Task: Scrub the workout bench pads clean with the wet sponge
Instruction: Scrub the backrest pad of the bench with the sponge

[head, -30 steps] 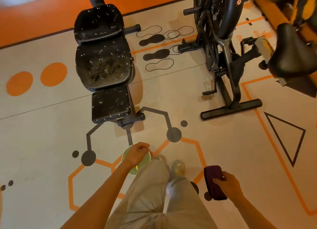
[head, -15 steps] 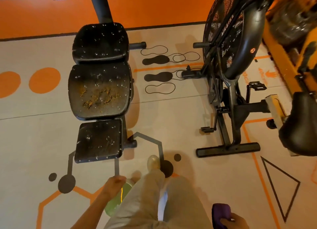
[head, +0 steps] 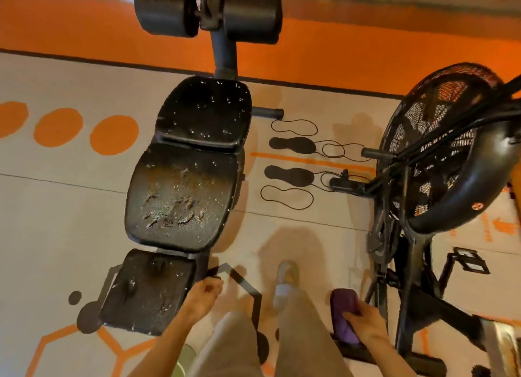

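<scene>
While the right hand [head: 363, 324] at the lower right of the frame has its fingers [head: 352, 316] curled round one purple sponge [head: 342, 317], clamping it from the side, the left hand [head: 201, 297] at the lower centre has its fingers [head: 211, 285] bent inward; whether they hold anything cannot be told, since the palm side is hidden. Just below that forearm, at the bottom edge, a pale green round object [head: 184, 359] shows only in part, too hidden to name. The left hand sits just beside the right edge of the nearest bench pad [head: 146, 289], close to the frame bar under it.

Three black pads run up the middle left of the frame: the small nearest one, a large middle pad [head: 183, 196] smeared with brownish grime and white flecks, and an upper pad [head: 205, 117] dotted with white specks. Above them, at the top centre, two black foam rollers [head: 208, 14] sit on one upright post.

Two trouser legs [head: 282, 340] and one pale shoe [head: 287, 275] fill the lower centre. One black fan bike [head: 439, 165] stands along the right side. Four footprint marks [head: 290, 161] are printed on the floor [head: 56, 221] between bench and bike, two filled and two outlined. Three orange dots [head: 114, 134] lie in the left part, the leftmost cut by the edge.
</scene>
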The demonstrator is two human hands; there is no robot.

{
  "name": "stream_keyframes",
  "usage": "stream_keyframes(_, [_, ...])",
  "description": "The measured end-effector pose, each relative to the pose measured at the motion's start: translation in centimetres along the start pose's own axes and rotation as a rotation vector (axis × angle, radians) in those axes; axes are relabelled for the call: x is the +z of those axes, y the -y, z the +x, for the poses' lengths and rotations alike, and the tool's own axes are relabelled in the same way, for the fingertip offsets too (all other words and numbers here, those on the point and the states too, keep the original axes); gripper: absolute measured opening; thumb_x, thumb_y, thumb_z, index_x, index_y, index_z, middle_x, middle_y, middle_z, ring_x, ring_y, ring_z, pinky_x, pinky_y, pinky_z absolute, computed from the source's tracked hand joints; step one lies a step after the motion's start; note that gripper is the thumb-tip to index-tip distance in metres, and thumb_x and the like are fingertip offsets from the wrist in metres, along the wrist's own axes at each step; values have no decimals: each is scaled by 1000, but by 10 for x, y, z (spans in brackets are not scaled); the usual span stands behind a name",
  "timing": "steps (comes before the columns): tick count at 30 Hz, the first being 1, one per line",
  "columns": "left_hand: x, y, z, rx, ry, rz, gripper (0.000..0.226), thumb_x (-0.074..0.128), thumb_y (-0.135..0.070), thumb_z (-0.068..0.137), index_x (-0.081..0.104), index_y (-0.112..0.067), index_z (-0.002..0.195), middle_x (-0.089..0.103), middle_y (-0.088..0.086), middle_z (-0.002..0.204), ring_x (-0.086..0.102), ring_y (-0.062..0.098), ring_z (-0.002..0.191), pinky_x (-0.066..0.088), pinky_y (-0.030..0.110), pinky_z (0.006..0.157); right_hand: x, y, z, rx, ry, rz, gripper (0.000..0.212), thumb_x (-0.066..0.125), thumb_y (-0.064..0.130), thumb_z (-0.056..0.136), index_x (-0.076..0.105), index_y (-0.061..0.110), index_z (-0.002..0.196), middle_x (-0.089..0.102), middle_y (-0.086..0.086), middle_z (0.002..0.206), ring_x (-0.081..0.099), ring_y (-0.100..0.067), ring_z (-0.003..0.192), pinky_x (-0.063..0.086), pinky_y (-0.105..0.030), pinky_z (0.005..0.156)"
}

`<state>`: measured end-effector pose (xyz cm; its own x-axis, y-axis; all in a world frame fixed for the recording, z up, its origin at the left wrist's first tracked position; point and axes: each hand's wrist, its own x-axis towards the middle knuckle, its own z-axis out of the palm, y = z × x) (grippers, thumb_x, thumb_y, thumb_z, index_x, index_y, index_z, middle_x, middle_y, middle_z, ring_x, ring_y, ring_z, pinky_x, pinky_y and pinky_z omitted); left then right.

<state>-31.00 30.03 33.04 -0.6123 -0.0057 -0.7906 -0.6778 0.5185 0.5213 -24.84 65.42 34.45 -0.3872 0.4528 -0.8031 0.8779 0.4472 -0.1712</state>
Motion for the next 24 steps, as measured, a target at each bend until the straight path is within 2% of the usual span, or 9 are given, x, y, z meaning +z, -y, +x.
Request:
stream_keyframes(3, [-1,15,3,-150,-19,-72,14,54,-4,96,59,-15,105,59,7,107,54,22,100,46,27,82,-41,67,32,-139,22,-62,43,64,16,90,55,1,130,61,-18,127,57,-33,116,43,-31,90])
stream_keyframes(6, [-2,28,3,-236,-45,-89,14,56,-10,96,58,-16,109,60,13,122,58,21,95,49,16,71,-70,124,59,-234,-2,-122,47,65,19,89,53,5,132,59,-16,131,55,-34,118,44,-33,93])
stream_keyframes(10, [-8,20,33,-302,-68,-81,17,48,5,96,61,-5,100,64,14,91,62,-4,51,44,5,46,-87,193,91,-291,13,-186,32,66,18,87,62,8,118,66,-14,114,61,-33,104,44,-31,78])
stream_keyframes(13, [-20,-13,67,-300,-72,-157,35,37,20,93,59,1,76,55,10,69,54,8,40,31,7,34,-89,233,109,-303,19,-207,7,67,14,84,62,12,88,65,-12,90,58,-29,85,43,-31,71])
stream_keyframes(14, [-29,-28,81,-292,-66,-177,37,37,19,93,58,-1,70,53,8,63,50,13,43,29,8,34,-88,244,114,-287,9,-211,12,67,12,84,58,14,77,63,-11,82,58,-29,82,42,-31,70])
stream_keyframes(16, [-48,-47,121,-262,-99,-149,41,44,12,94,58,-9,62,49,5,55,44,15,53,34,16,42,-84,264,126,-244,2,-205,25,67,7,83,54,18,66,61,-9,73,58,-29,79,39,-29,68])
stream_keyframes(19, [-79,-87,175,-240,-56,-131,32,51,-12,93,66,-22,67,60,7,67,58,25,67,47,32,66,-81,301,139,-233,13,-240,25,70,11,83,53,20,67,59,-4,69,57,-27,76,38,-26,66])
stream_keyframes(22, [-115,-144,217,-139,-69,-162,19,54,-8,94,72,-14,92,68,3,78,63,24,75,51,30,70,-76,345,154,-268,34,-257,13,70,16,84,59,15,77,64,-6,80,58,-21,76,38,-22,55])
stream_keyframes(24, [-130,-184,237,-104,-76,-278,18,51,0,96,67,-2,105,64,5,87,58,22,86,46,22,71,-74,372,160,-293,48,-231,9,71,16,84,63,11,84,66,-7,87,59,-21,81,43,-20,60])
